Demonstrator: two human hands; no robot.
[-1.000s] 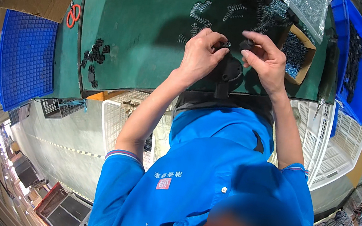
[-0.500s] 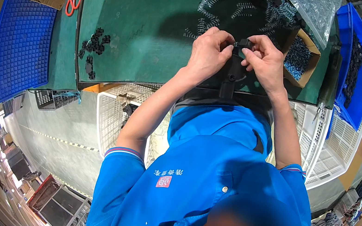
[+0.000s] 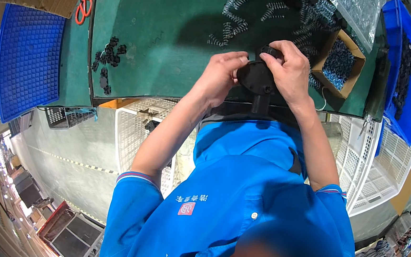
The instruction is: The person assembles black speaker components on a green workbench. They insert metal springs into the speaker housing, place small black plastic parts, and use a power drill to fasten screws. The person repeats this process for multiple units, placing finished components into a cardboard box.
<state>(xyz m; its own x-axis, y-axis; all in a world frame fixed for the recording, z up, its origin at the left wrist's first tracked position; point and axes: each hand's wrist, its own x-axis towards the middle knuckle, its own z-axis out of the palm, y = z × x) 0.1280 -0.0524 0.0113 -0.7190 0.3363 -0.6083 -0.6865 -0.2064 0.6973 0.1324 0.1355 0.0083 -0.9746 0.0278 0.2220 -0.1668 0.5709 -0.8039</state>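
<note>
A black round plastic part with a short stem stands at the near edge of the green worktable. My left hand is closed at the left rim of this part, thumb and fingertips against it. At its far side my right hand pinches a small black plastic piece between thumb and forefinger. That piece touches the round part or sits just over it; I cannot tell which. Loose coil springs lie beyond my hands. Right of my right hand is a cardboard box filled with springs.
Small black parts and red-handled scissors lie to the left. A blue tray stands at the far left, a blue bin with black parts at the right. White crates stand below the table edge. Clear plastic covers the back right.
My left hand has come down and left onto the round part, whose dark face now shows. My right hand has shifted slightly left with the small black piece.
</note>
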